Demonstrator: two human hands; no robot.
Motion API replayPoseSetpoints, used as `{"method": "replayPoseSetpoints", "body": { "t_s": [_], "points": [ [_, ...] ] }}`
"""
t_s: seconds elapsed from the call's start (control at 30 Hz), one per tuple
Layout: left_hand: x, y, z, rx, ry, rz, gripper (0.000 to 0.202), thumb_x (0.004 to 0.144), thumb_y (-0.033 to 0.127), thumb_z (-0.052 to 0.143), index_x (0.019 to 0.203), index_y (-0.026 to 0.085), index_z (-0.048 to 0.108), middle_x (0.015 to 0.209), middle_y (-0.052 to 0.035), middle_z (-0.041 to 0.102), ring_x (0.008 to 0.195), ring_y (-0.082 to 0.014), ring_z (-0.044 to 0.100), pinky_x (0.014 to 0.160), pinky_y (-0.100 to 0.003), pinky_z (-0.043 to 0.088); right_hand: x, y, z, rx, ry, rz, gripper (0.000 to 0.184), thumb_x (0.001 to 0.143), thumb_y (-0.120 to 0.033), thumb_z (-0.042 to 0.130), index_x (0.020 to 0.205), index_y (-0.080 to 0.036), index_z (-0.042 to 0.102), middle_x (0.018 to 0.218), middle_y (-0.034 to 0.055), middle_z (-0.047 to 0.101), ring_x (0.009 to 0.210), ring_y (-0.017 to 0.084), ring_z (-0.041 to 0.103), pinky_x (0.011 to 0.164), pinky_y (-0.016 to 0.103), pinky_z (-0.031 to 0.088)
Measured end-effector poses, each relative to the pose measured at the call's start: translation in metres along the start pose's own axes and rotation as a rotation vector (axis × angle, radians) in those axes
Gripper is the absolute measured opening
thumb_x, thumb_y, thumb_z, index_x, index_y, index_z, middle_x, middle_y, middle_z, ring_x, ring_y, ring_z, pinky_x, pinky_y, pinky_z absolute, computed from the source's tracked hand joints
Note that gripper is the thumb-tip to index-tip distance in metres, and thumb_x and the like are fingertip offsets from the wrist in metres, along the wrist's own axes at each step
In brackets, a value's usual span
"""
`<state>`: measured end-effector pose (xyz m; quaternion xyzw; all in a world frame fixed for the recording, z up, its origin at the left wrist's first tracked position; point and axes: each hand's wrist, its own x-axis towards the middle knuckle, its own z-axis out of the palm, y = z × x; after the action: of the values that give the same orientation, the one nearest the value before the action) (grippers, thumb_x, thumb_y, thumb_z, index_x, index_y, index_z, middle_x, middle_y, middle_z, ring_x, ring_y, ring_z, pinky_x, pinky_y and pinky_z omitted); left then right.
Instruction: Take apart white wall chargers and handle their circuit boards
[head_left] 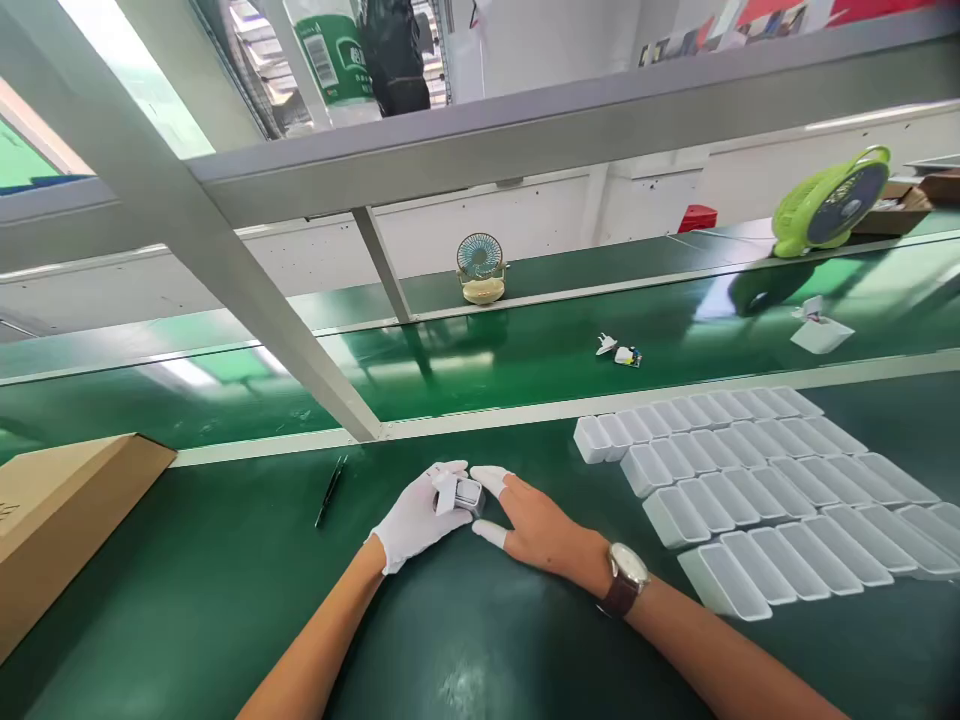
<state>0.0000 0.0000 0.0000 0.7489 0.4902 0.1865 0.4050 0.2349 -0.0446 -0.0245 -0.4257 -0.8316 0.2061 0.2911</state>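
My left hand (420,520), in a white glove, is closed around a small grey rectangular case (471,493) over the green work surface. A white flap or strip (445,492) stands up at the case's left part; I cannot tell whether it is attached. My right hand (544,525) has white covers on the thumb and a fingertip and wears a wristwatch (628,566). Its thumb and finger are spread at the right end of the case. Whether they touch it is unclear. What lies inside the case is too small to make out.
Rows of white plastic trays (739,585) lie to the right. A black pen (331,492) and a cardboard box (82,520) are on the left. Beyond a pale rail runs a green belt (525,350) with small white pieces (627,356). A metal post (285,330) slants down left of centre.
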Motion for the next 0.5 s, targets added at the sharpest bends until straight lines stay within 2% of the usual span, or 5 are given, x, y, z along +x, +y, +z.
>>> {"method": "replayPoseSetpoints", "body": {
  "t_s": [0.1, 0.2, 0.33, 0.43, 0.5],
  "points": [
    [0.006, 0.000, 0.005, -0.039, 0.035, -0.005, 0.047, 0.081, 0.020, 0.069, 0.128, 0.025, 0.065, 0.123, -0.0071, 0.070, 0.119, -0.0275, 0.065, 0.107, -0.047, 0.050, 0.005, 0.001, 0.011, 0.013, -0.008, -0.058, 0.065, 0.101, -0.034, 0.057, 0.158, -0.020, 0.029, 0.144, 0.0162, 0.054, 0.133, 0.030, 0.053, 0.112, 0.047, 0.048],
    [0.000, -0.008, 0.009, -0.051, 0.063, -0.037, 0.043, 0.087, 0.025, 0.066, 0.130, 0.029, 0.065, 0.129, -0.0053, 0.068, 0.123, -0.0268, 0.064, 0.107, -0.045, 0.052, 0.008, -0.002, 0.016, -0.033, -0.025, -0.089, 0.061, 0.101, -0.033, 0.057, 0.156, -0.021, 0.035, 0.139, 0.0158, 0.057, 0.122, 0.030, 0.059, 0.106, 0.048, 0.052],
    [-0.007, -0.021, 0.011, -0.088, 0.047, -0.036, 0.046, 0.091, 0.026, 0.062, 0.136, 0.034, 0.061, 0.134, -0.0050, 0.064, 0.122, -0.0250, 0.063, 0.106, -0.044, 0.053, 0.009, -0.004, 0.021, -0.068, -0.080, -0.027, 0.049, 0.102, -0.029, 0.053, 0.151, -0.025, 0.044, 0.135, 0.0142, 0.058, 0.112, 0.029, 0.063, 0.097, 0.048, 0.057],
    [-0.009, -0.026, 0.013, -0.095, 0.037, -0.017, 0.048, 0.094, 0.028, 0.059, 0.141, 0.037, 0.058, 0.129, -0.0046, 0.065, 0.117, -0.0241, 0.064, 0.103, -0.043, 0.054, 0.009, -0.006, 0.022, 0.065, -0.050, 0.070, 0.045, 0.103, -0.023, 0.047, 0.148, -0.029, 0.048, 0.142, 0.0128, 0.053, 0.117, 0.027, 0.062, 0.100, 0.047, 0.056],
    [-0.011, -0.025, 0.015, -0.098, 0.057, -0.016, 0.055, 0.094, 0.032, 0.061, 0.147, 0.037, 0.050, 0.121, -0.0044, 0.067, 0.107, -0.0232, 0.065, 0.097, -0.043, 0.056, 0.010, -0.005, 0.022, 0.303, 0.049, 0.139, 0.041, 0.102, -0.026, 0.050, 0.143, -0.031, 0.053, 0.139, 0.0107, 0.056, 0.122, 0.026, 0.060, 0.104, 0.046, 0.054]
  ]
}}
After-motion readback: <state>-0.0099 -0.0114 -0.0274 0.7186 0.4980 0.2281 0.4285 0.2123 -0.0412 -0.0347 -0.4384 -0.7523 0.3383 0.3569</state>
